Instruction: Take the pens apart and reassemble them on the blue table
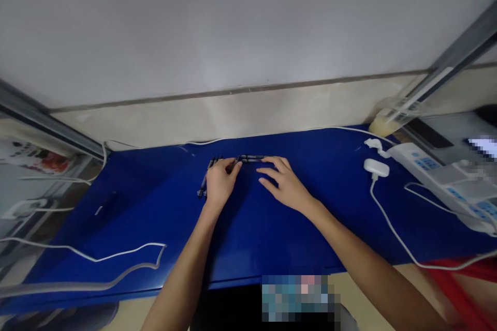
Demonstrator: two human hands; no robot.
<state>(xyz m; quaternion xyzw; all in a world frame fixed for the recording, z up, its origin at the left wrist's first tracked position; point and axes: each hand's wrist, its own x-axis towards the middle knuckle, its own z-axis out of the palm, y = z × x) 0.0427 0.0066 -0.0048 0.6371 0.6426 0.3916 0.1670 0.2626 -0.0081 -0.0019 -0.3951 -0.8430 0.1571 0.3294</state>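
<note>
Slim dark pens (pixel 252 158) lie side by side on the blue tabletop (pixel 248 238), near its far edge. More pens (pixel 202 186) slant toward me just left of them, partly covered by my left hand. My left hand (pixel 220 182) is closed, its thumb and fingers pinched on a pen where the two groups meet. My right hand (pixel 288 184) is open, with its fingers apart. Its index fingertip reaches the right end of the crosswise pens, while the thumb and other fingers hover over the table. How many pens there are is hard to tell.
On the right are a white power strip (pixel 442 186), a small white rounded case (pixel 376 167) on a cable, and a cup of yellowish liquid (pixel 382 125). A white cable (pixel 128 253) loops across the left front. A dark thin item (pixel 105 205) lies at the left.
</note>
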